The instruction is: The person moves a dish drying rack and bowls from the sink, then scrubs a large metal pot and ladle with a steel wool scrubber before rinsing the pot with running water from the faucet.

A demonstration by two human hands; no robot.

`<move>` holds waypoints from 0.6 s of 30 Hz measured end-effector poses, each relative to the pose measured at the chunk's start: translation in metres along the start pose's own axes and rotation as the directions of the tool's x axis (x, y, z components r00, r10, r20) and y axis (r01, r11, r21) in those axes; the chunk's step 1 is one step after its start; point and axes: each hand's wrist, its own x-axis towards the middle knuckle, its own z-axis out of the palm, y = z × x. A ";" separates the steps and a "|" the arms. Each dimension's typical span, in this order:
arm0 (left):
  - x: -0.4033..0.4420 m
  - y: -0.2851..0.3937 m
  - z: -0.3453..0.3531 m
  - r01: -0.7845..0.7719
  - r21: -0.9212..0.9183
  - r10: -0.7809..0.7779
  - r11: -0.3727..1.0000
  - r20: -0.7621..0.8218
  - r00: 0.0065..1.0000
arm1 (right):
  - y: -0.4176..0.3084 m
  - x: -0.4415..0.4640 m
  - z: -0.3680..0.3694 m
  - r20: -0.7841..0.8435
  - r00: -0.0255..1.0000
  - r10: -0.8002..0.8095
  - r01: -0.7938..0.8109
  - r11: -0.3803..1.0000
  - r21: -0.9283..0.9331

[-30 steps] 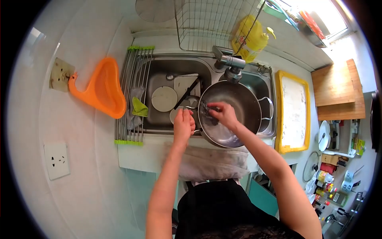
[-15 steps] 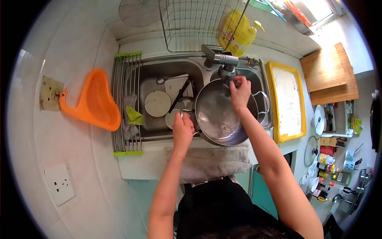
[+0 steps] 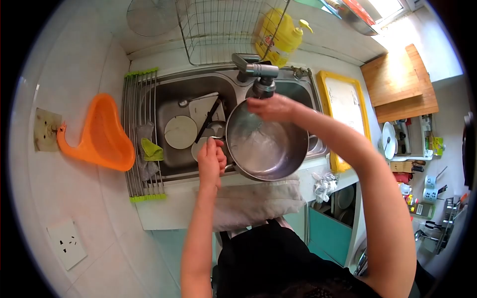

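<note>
Steel pot, centre of frame, over the right-hand basin: judged heavy, stiff, slippery when wet; best taken by left handle and right handle. Faucet overhangs its upper rim, obstructing a straight lift. Right hand blurred below it; finger opening and hold cannot be told. Left hand: fingers curled closed on left handle. White plate lies left of centre.

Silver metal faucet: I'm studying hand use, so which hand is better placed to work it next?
Right, probably: the right hand is just below the faucet, over the round steel pot, while the left hand holds its handle.
</note>
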 end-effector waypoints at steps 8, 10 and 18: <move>0.011 -0.001 0.015 -0.192 -0.144 0.173 0.971 -0.137 0.975 | -0.069 -0.086 -0.036 0.416 0.738 0.531 -0.647 0.732 0.213; 0.013 0.001 0.015 -0.158 -0.150 0.142 0.976 -0.109 0.984 | -0.078 -0.074 -0.049 0.590 0.688 0.423 -0.666 0.692 0.279; 0.003 -0.002 0.009 -0.044 -0.125 0.033 0.991 -0.091 0.995 | -0.092 0.012 0.038 0.515 0.353 0.781 -0.921 0.193 0.338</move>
